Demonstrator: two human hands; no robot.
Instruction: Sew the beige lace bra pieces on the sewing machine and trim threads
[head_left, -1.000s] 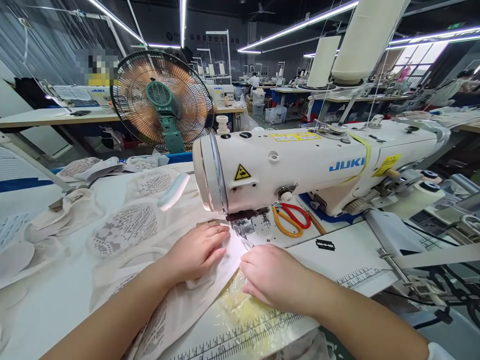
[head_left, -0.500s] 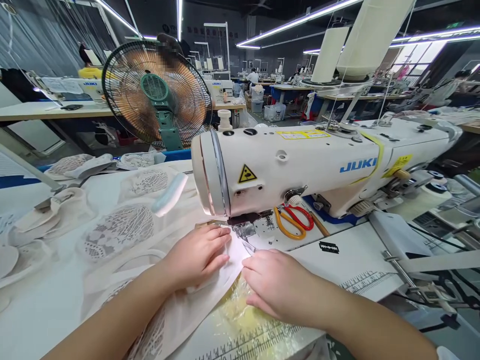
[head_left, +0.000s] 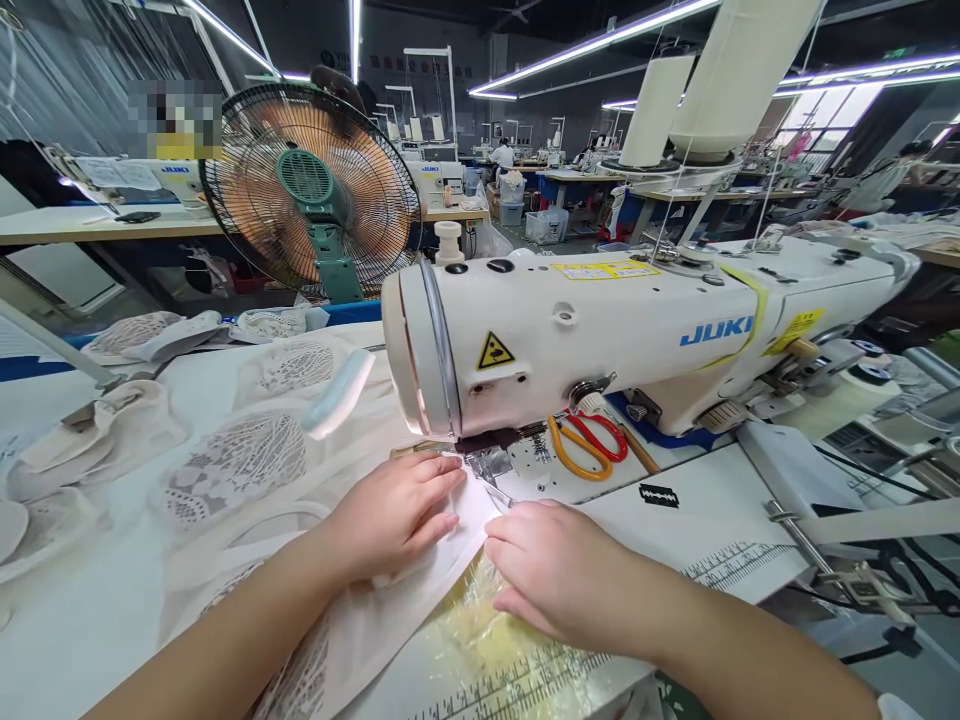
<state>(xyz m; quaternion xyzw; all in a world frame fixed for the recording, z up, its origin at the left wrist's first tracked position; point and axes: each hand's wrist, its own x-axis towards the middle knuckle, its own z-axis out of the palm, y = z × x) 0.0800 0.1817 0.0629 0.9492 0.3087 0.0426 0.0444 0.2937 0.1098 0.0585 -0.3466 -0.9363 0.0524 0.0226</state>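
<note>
1. The cream fabric piece point(head_left: 420, 590) is still being pressed flat on the worktop point(head_left: 697, 520) by the left hand point(head_left: 394, 510), fingers spread, nothing gripped.
2. The right hand point(head_left: 555, 575), at 3 o'clock of it, is being kept loosely curled on the fabric edge.
3. Hardly any shift is being shown since a second ago: the fabric is being held at the presser foot point(head_left: 487, 465) of the sewing machine point(head_left: 600, 330), at 12 o'clock.

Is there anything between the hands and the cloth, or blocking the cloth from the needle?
Nothing visible. Both the left hand and right hand lie flat on the cream fabric, which runs unobstructed under the presser foot of the sewing machine.
</note>
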